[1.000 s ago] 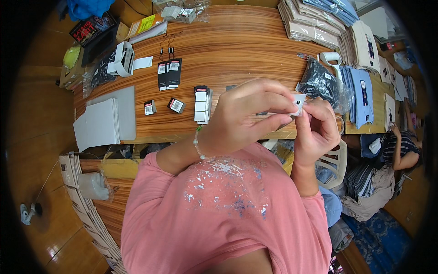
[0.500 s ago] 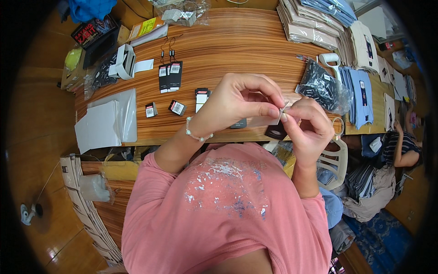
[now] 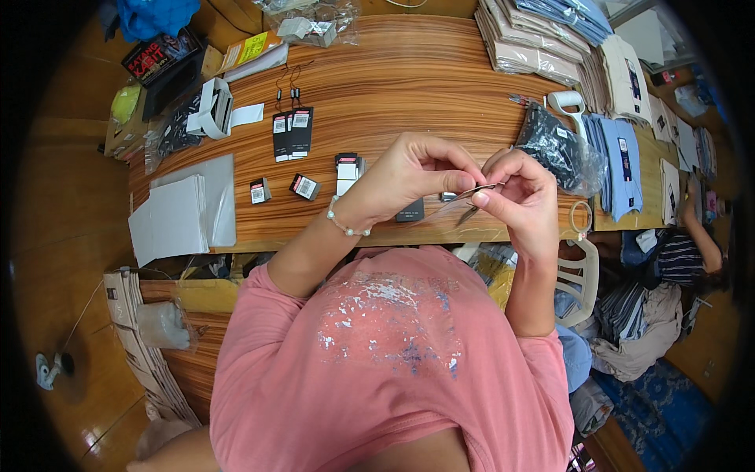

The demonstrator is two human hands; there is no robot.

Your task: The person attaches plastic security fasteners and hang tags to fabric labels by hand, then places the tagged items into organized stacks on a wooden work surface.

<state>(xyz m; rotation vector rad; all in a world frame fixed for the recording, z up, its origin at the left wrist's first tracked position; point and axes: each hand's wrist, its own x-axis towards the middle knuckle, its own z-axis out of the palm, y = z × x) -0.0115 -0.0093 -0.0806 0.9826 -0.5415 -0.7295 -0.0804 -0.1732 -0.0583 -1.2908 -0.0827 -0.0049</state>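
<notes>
My left hand (image 3: 429, 169) and my right hand (image 3: 521, 189) meet over the table's near edge, fingertips pinched together. Between them is a thin dark hang tag (image 3: 469, 212), seen nearly edge-on, with a pale, partly see-through piece beside it. Fingers hide how the tag pieces join. Under my left hand lies another dark tag (image 3: 410, 211). To the left sit a stack of tags with a white face (image 3: 346, 175) and small stacks of barcode tags (image 3: 304, 186). Farther back lie larger black hang tags (image 3: 292, 132) with black loop strings.
At right are a bag of black tag strings (image 3: 554, 149), a white tagging gun (image 3: 568, 102), scissors (image 3: 581, 216) and folded blue garments (image 3: 623, 161). Bagged garments (image 3: 535, 39) stand behind. White cards (image 3: 169, 216) lie left. A co-worker (image 3: 683, 259) is at far right.
My right hand has shifted slightly left and up, and the held tag has turned nearly edge-on. A bare limb has come into view at lower left; the co-worker's arm has moved.
</notes>
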